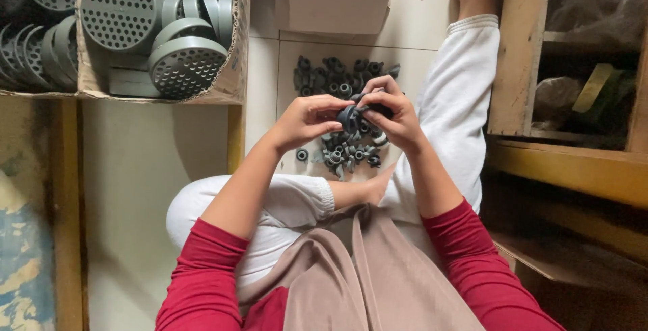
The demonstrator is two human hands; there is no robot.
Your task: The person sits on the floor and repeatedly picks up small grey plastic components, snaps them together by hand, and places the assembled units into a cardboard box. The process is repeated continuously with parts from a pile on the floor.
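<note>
Both hands, left hand [307, 120] and right hand [393, 118], fingers pinched together on one small dark rubbery ring part [352, 116], held above floor pile of small grey ribbed plastic fittings [341, 148]. Farther: cardboard box [229, 81] of round perforated grey discs [185, 66].

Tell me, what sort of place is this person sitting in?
Probably a small workshop or home assembly spot. The person sits on the floor, both hands on a small dark part above a pile of grey fittings; cardboard boxes of perforated grey discs stand close by.
</note>
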